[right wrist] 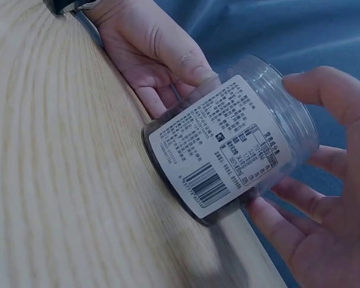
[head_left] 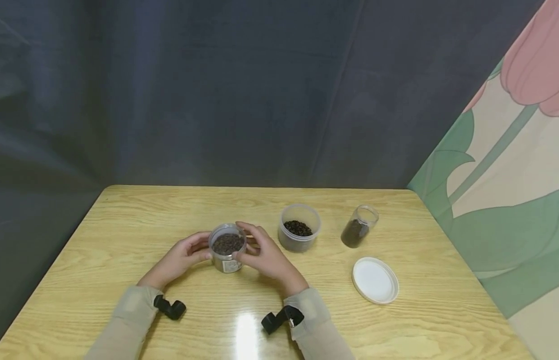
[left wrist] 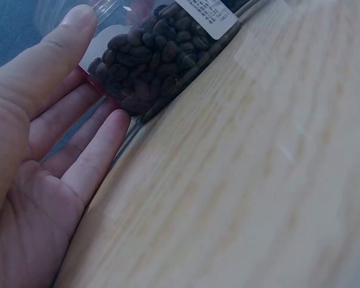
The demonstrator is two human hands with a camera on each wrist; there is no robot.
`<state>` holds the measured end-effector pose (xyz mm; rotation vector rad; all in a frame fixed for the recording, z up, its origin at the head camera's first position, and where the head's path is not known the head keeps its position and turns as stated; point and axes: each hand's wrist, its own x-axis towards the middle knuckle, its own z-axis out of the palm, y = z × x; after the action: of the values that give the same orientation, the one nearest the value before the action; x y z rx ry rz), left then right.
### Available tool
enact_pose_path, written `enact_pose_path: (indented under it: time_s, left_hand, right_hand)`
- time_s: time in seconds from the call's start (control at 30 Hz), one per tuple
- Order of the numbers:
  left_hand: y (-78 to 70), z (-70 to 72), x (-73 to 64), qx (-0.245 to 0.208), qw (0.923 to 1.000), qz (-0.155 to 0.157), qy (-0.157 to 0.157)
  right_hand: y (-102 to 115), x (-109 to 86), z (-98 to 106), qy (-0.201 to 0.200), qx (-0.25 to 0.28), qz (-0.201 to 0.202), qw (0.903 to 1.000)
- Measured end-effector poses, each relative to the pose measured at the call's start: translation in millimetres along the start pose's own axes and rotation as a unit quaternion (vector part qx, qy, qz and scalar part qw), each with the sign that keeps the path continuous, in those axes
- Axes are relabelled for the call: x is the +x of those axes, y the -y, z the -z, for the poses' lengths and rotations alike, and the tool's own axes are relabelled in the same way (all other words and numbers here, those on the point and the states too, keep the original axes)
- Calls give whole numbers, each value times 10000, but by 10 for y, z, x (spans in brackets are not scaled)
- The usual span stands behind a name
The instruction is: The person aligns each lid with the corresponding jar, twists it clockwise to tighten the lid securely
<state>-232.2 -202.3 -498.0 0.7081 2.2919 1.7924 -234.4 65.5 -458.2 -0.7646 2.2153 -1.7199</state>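
Note:
A clear plastic jar (head_left: pixel 228 255), open at the top and partly filled with dark brown beans (left wrist: pixel 150 57), stands on the table between the two hands. The left hand (head_left: pixel 182 257) holds its left side, thumb toward the front and fingers behind. From the right, the right hand (head_left: pixel 266 252) grips it with thumb and fingers near the rim. A white printed label (right wrist: pixel 219 144) with a barcode covers part of the jar's wall in the right wrist view.
Right of the jar stands a translucent tub (head_left: pixel 297 243) with dark contents. Beyond it is a glass jar (head_left: pixel 355 231), partly filled with dark material. A white round lid (head_left: pixel 375 280) lies on the wooden table (head_left: pixel 171 210). A dark curtain (head_left: pixel 261 100) hangs behind.

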Motion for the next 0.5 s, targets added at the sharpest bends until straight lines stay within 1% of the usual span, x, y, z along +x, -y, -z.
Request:
enact_pose_path:
  time_s: [0.3, 0.4, 0.5]
  left_hand:
    - [15, 8, -5, 32, 10000, 2, -17]
    - [25, 10, -4, 24, 10000, 31, -23]
    - [29, 13, 7, 29, 10000, 54, -15]
  right_hand:
    - [-14, 20, -34, -93, 278, 32, 9996]
    - [-2, 22, -43, -169, 212, 3, 9996]
    - [12, 21, -60, -344, 68, -42, 9994]
